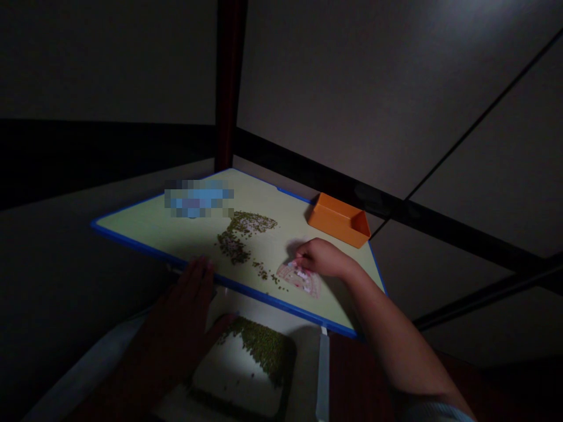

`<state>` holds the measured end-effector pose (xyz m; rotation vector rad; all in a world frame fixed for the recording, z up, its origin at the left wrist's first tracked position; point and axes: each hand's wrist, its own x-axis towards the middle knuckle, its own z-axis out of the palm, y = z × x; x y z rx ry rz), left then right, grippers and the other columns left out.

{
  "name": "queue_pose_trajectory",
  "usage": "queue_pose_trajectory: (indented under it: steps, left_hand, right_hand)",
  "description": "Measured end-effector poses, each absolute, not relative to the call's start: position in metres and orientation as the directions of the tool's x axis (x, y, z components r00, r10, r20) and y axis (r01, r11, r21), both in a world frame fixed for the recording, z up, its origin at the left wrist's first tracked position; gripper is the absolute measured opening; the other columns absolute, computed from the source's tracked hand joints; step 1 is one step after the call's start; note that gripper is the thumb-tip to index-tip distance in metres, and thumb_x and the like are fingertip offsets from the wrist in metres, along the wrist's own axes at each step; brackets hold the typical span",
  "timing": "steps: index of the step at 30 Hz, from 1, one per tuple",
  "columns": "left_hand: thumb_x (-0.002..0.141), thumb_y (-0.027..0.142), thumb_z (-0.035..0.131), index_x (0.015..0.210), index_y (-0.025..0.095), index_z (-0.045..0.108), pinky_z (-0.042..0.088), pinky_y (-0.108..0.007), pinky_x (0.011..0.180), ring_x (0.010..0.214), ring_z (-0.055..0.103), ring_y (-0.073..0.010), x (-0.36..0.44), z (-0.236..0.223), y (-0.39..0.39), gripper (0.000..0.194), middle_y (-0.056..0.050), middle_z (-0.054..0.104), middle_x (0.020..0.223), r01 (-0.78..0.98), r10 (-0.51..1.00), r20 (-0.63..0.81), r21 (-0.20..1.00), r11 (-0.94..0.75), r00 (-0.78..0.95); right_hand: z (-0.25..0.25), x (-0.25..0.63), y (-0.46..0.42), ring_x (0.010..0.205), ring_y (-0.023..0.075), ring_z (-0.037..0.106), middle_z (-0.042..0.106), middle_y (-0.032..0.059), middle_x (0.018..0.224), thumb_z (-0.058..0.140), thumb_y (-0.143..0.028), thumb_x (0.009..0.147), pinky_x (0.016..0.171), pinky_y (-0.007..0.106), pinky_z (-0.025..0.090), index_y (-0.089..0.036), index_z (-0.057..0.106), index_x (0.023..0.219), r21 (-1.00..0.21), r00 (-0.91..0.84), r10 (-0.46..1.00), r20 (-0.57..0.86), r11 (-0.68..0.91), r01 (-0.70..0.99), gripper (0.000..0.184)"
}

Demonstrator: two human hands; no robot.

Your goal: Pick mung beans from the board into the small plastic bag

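The right hand (323,257), curled over the pink fan-shaped piece (297,281), grip unclear, has bare board (275,249) between it and leftward seeds (235,249); the left hand (187,296), unfurled, nears the blue edge (264,298).

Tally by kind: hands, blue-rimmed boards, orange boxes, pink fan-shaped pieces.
Bare hands, left hand and right hand: 2
Pale board with blue rim: 1
Orange rectangular open box: 1
Pink patterned fan-shaped piece: 1
Total: 5
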<state>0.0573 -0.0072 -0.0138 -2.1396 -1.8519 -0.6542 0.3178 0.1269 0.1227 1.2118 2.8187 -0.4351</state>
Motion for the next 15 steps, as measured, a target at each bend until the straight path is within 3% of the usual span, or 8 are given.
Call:
queue_pose_trajectory:
  steps: [15]
  left_hand:
    - [0.086, 0.065, 0.034, 0.145, -0.002, 0.028, 0.038, -0.055, 0.109, 0.144, 0.03, -0.0389, 0.0568, -0.0146, -0.008, 0.089, -0.028, 0.035, 0.152, 0.977, 0.86, 0.495, 0.09, -0.191, 0.123]
  right_hand:
    - [0.1211, 0.3171, 0.1255, 0.057, 0.0085, 0.044, 0.06, -0.0018, 0.061, 0.058, -0.014, 0.085, 0.059, 0.023, 0.026, -0.014, 0.067, 0.071, -0.294, -0.744, 0.643, -0.182, 0.686, 0.665, 0.017]
